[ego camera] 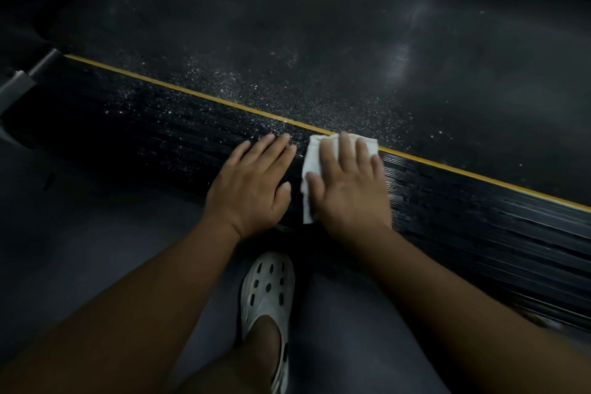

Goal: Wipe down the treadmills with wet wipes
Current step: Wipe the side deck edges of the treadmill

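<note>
Here the right hand [350, 182] presses the wet wipe [311, 153] under straight fingers [345, 150] on the treadmill's ribbed side rail [463, 211], whose speckled stretch runs leftward along the yellow stripe [192, 96], past the flat, empty left hand [252, 185].

Wipe [311, 153] is lying on side rail [160, 128] under right hand [351, 189]; left hand [252, 182] resting just left; belt [319, 41] lying behind, shoe [267, 294] before.

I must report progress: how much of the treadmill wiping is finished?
Done: the black ribbed side rail right of the white folded wet wipe looks glossy, speck-free. In hand: the right hand presses the wipe; the left hand rests beside. Remaining: the rail's speckled stretch and the dark speckled belt.
</note>
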`<state>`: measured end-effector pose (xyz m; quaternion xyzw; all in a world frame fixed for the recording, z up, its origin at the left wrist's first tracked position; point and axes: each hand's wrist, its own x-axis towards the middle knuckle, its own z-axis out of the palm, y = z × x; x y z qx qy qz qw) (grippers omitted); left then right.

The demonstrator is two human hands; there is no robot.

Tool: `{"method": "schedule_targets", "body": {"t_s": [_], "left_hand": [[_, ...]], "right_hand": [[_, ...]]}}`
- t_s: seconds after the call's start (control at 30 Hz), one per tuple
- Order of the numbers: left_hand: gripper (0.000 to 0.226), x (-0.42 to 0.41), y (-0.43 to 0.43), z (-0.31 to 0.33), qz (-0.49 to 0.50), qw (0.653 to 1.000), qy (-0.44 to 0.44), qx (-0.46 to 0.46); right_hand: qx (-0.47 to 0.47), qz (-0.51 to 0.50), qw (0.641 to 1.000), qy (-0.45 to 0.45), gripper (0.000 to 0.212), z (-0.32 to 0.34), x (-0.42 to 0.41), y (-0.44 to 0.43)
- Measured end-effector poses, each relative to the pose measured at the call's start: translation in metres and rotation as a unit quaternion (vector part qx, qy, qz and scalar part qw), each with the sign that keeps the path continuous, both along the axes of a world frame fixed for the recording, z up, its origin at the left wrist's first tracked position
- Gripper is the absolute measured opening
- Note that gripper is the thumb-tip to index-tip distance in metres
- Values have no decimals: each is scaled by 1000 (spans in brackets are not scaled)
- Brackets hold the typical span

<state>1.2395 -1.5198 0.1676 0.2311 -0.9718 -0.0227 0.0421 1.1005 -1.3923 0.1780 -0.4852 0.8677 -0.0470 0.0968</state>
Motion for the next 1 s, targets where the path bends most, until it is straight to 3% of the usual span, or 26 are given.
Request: {"method": "schedule_targets", "body": {"t_s": [0.13, 0.23, 0.33, 0.43, 0.53, 0.63, 0.73, 0.9, 1.0], "left_hand": [[68, 0, -1, -1, 0, 1000, 1, 2], [68, 2, 0, -2, 4, 1000, -4, 1], [68, 2, 0, 0, 5, 1000, -14, 4], [68, 1, 0, 4, 8, 1000, -16, 5], [68, 1, 0, 2, 3, 1000, -11, 5], [67, 2, 0, -2, 3, 1000, -6, 2], [67, 0, 0, -3, -3, 1000, 0, 0], [68, 0, 1, 3, 1, 1000, -21, 12], [69, 2, 3, 7, 5, 999, -41, 18]], "right_hand": [[16, 77, 997, 22, 68, -3, -6, 68], [14, -22, 999, 38, 67, -2, -33, 99], [18, -83, 996, 20, 72, -4, -34, 56], [-5, 22, 1000, 16, 72, -4, -4, 32], [-4, 89, 996, 32, 67, -9, -8, 74], [-4, -12, 999, 50, 68, -8, -49, 102], [18, -86, 996, 34, 76, -8, -57, 73], [2, 49, 998, 26, 71, -5, -28, 79], [2, 22, 1000, 19, 71, -4, -39, 116]]}}
